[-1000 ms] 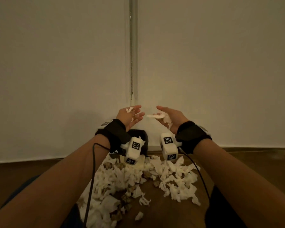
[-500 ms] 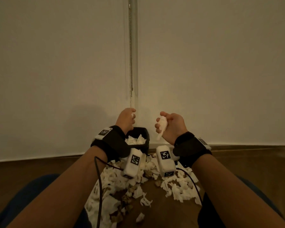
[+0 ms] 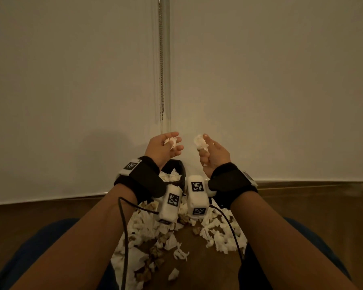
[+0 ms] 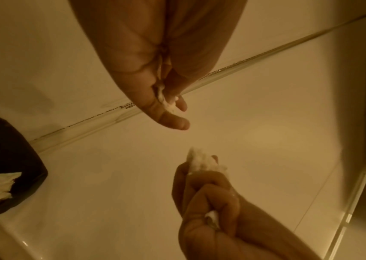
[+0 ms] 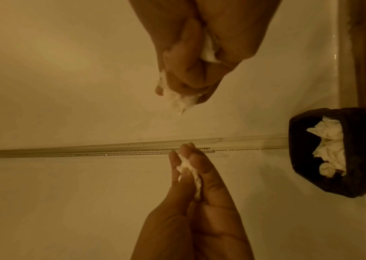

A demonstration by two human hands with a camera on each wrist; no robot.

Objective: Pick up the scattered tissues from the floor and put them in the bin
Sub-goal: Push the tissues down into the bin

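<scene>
Both hands are raised side by side above the black bin point(image 3: 182, 166), which stands against the wall and holds white tissues point(image 3: 172, 177). My left hand point(image 3: 174, 143) pinches a small tissue scrap point(image 3: 169, 141) between thumb and loosely extended fingers; the same scrap point(image 5: 188, 173) shows in the right wrist view. My right hand point(image 3: 204, 146) is curled round a crumpled tissue wad point(image 3: 199, 140), which sticks out above the fist point(image 4: 199, 161). Scattered tissues point(image 3: 147, 233) cover the wooden floor between my knees.
A white wall rises straight behind the bin, with a vertical rail and bead chain point(image 3: 161, 59) in it. Wrist camera boxes point(image 3: 196, 195) and their cables hang over the tissue pile. My knees in blue point(image 3: 40, 243) flank the pile.
Half a second ago both hands were closed fists. The left fingers have since loosened and spread, showing the scrap. The right hand still grips its wad, now sticking out higher.
</scene>
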